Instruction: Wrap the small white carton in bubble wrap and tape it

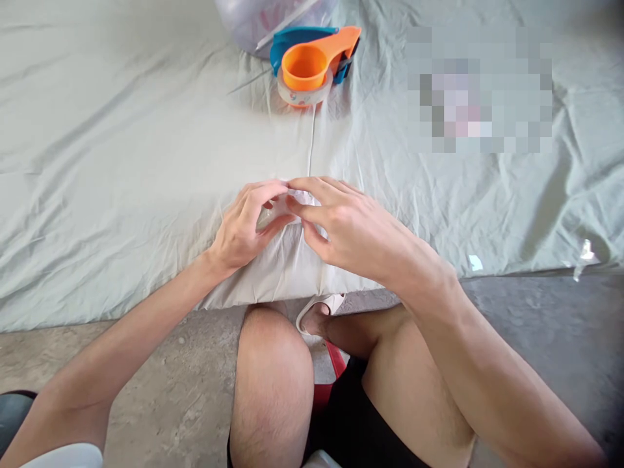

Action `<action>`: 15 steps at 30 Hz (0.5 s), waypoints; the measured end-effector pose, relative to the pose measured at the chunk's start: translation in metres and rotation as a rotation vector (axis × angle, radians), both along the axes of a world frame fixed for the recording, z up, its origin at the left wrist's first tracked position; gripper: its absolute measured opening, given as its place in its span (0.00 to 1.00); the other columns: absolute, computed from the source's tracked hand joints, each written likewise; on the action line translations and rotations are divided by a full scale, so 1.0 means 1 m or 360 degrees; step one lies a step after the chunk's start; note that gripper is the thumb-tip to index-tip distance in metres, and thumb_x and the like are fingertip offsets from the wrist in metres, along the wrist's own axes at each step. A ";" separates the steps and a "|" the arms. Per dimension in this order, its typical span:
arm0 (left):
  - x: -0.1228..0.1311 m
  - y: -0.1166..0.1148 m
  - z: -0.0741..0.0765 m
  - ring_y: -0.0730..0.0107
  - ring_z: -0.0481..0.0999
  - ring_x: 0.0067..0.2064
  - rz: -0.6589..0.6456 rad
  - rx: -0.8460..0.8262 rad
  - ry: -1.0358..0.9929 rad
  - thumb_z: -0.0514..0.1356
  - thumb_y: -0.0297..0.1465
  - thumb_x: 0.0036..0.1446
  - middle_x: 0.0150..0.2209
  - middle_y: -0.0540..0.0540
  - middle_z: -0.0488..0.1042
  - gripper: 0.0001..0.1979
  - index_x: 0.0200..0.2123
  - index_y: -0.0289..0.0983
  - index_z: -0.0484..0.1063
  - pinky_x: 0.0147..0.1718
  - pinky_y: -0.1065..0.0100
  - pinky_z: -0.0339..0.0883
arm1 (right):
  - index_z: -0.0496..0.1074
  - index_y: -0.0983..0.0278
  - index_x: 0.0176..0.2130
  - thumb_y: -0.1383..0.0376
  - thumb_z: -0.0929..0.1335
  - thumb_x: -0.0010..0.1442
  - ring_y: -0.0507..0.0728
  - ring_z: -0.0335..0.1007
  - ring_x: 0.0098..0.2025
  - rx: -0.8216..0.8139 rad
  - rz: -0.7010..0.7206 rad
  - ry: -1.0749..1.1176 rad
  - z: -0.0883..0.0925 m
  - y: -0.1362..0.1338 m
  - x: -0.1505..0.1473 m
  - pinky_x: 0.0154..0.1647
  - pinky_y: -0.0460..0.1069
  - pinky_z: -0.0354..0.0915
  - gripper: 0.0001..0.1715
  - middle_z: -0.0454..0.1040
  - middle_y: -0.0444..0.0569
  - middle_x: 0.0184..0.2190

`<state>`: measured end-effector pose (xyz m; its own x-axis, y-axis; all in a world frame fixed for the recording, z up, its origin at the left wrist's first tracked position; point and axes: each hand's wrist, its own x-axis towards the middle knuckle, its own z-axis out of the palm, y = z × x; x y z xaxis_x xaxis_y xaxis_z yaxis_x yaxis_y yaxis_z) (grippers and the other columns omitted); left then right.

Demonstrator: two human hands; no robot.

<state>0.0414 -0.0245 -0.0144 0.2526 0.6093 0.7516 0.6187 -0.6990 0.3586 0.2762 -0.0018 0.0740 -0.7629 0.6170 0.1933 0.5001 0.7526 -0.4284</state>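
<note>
Both hands' grip pinches white packet (292, 205) between fingertips.

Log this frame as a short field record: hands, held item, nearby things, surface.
left hand: fingers curled on a small white packet
right hand: pinching the same packet from above
tape dispenser: orange and blue, farther back, with a tape roll
plastic bag: behind the dispenser, partly out of view
surface: wrinkled pale green sheet on a concrete floor
</note>
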 end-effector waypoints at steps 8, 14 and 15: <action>0.001 0.001 0.005 0.63 0.88 0.48 0.0047 0.0298 0.0233 0.70 0.28 0.76 0.48 0.46 0.88 0.18 0.64 0.41 0.75 0.50 0.63 0.83 | 0.59 0.56 0.82 0.83 0.57 0.65 0.64 0.38 0.91 -0.0341 0.0223 0.0046 -0.014 0.002 0.029 0.87 0.75 0.57 0.54 0.51 0.48 0.88; -0.001 0.001 0.007 0.60 0.87 0.50 -0.0032 0.0298 0.0322 0.69 0.25 0.75 0.49 0.44 0.87 0.14 0.60 0.38 0.79 0.51 0.59 0.83 | 0.80 0.55 0.64 0.76 0.55 0.73 0.59 0.75 0.75 -0.0270 -0.0240 0.0628 -0.027 0.029 0.008 0.82 0.64 0.69 0.36 0.80 0.50 0.70; -0.001 0.001 0.007 0.59 0.86 0.50 -0.0040 0.0288 0.0322 0.70 0.24 0.75 0.49 0.43 0.87 0.14 0.60 0.37 0.79 0.51 0.59 0.83 | 0.81 0.57 0.61 0.75 0.56 0.74 0.61 0.78 0.71 -0.0233 -0.0208 0.0649 -0.031 0.033 0.001 0.78 0.64 0.72 0.33 0.82 0.52 0.66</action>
<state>0.0402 -0.0238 -0.0075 0.4219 0.4612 0.7805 0.6466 -0.7566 0.0975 0.2770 0.0316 0.0431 -0.5563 0.7462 0.3658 0.3549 0.6113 -0.7073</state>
